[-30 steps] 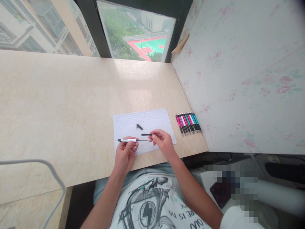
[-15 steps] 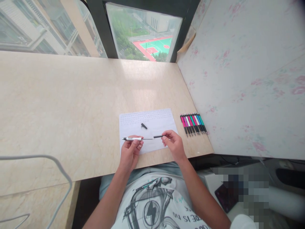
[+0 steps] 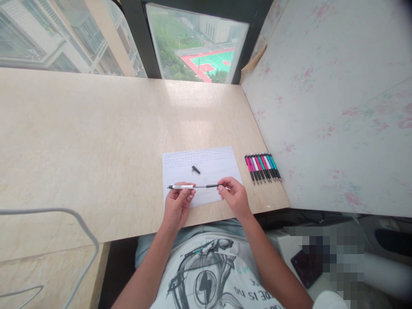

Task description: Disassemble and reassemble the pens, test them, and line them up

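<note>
My left hand (image 3: 178,202) pinches a white pen barrel (image 3: 183,186) with a black clip end pointing left. A thin refill (image 3: 200,186) sticks out of its right end. Between the fingers of my right hand (image 3: 234,193) is a black pen grip (image 3: 211,186), level with the barrel, and its left end meets the refill's tip. Under both hands lies a sheet of paper (image 3: 210,167) with rows of handwriting along its upper part. A small black clip-like piece (image 3: 195,170) rests on the sheet, above the pen parts.
Several pens (image 3: 262,167) in pink, purple, white, green and blue lie side by side on the table (image 3: 112,141), right of the paper. A papered wall (image 3: 331,116) borders the table on the right. A grey cable (image 3: 77,219) loops at the left front.
My right hand has brought the black grip left and level with the refill, closing the small gap between them. My left hand holds the barrel nearly still.
</note>
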